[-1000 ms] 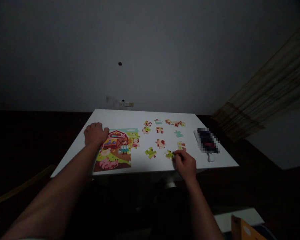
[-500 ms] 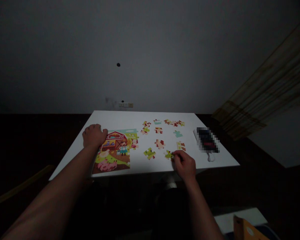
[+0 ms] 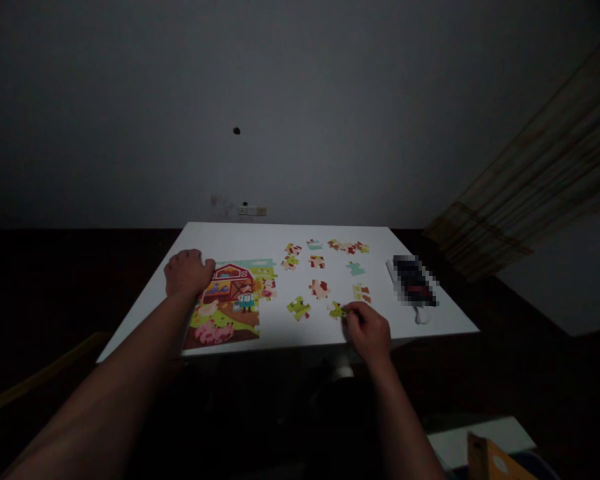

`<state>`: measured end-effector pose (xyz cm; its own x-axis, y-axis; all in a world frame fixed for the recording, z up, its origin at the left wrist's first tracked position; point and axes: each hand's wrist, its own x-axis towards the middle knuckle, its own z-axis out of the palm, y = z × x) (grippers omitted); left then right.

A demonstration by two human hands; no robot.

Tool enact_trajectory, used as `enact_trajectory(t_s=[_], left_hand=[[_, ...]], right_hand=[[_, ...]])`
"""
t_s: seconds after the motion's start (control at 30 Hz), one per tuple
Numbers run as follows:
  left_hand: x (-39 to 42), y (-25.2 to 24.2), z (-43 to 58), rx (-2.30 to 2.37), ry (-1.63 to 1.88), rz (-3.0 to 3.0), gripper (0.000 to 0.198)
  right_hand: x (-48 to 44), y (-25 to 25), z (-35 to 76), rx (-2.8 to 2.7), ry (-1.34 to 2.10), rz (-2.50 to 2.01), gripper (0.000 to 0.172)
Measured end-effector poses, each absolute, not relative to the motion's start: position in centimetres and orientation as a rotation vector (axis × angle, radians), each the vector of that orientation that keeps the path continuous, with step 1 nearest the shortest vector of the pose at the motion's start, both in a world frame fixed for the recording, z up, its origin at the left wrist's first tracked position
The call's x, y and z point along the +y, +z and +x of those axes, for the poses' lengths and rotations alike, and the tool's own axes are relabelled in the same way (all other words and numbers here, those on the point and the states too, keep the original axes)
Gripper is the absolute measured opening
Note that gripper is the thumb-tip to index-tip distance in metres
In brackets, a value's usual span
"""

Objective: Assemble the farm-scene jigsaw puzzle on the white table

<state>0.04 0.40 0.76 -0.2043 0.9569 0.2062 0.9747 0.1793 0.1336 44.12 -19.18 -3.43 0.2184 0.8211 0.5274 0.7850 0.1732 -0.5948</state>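
Apparently our right hand (image 3: pixel 369 331) pinches a green puzzle piece (image 3: pixel 337 311), while our left hand (image 3: pixel 187 272), thumb apart, rests beside the barn puzzle (image 3: pixel 229 303).

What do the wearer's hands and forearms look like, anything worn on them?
Left hand and right hand are bare, no gloves. Left forearm and right forearm show no sleeves, watch or bracelet. Too dim to make out rings.
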Motion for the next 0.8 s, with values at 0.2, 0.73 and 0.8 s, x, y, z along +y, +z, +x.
enact_trajectory(t_s=[0.2,0.73,0.8], left_hand=[[0.30,0.97,0.12,-2.359,-0.369,-1.936,0.059],[0.58,0.82,-0.13,-2.377,-0.355,-1.944,0.061],[0.55,0.87,-0.07,-2.380,-0.346,-1.943,0.061]], right_hand=[[-19.17,-3.54,43.98,-1.557,0.029,-1.602,0.025],[-19.08,-3.76,43.94,-1.582,0.012,-1.584,0.025],[-19.10,-3.81,43.95,-1.591,0.008,-1.589,0.024]])
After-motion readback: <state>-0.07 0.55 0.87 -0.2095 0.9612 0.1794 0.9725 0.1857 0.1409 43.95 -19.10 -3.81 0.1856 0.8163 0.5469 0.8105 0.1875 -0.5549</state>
